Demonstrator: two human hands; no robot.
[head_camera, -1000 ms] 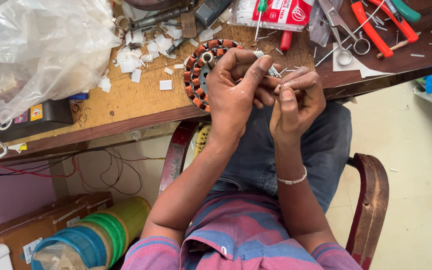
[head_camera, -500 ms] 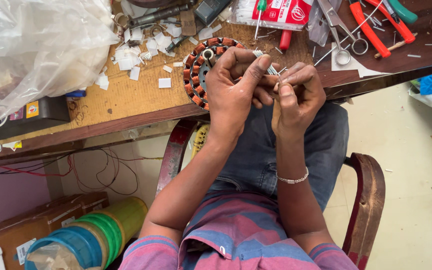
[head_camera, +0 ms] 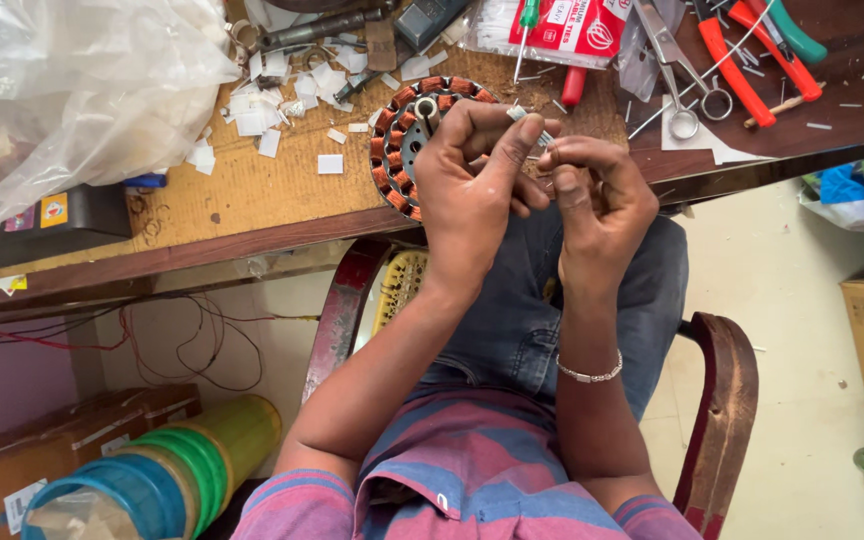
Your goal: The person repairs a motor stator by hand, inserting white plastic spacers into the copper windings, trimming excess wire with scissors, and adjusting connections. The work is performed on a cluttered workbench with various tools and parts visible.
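Seated person at a wooden workbench (head_camera: pixel 252 200), seen from above. The left hand (head_camera: pixel 472 180) is closed around the near rim of a round motor stator (head_camera: pixel 402 140) with copper-coloured windings, which lies at the bench edge; this hand covers the stator's right half. The right hand (head_camera: pixel 597 200), just beside and touching the left, pinches a small pale sleeve-like piece (head_camera: pixel 530 122) between thumb and forefinger; what the piece is cannot be told, since the fingertips hide most of it. Left of the stator lie scattered white paper scraps (head_camera: pixel 262 110) and a large crumpled clear plastic bag (head_camera: pixel 72 90). Behind the hands lie a red-and-white packet (head_camera: pixel 572 25), scissors (head_camera: pixel 677 70) and red-handled pliers (head_camera: pixel 737 60). A silver bracelet (head_camera: pixel 590 374) circles the right wrist. Below the bench stand stacked coloured tape rolls (head_camera: pixel 152 470).
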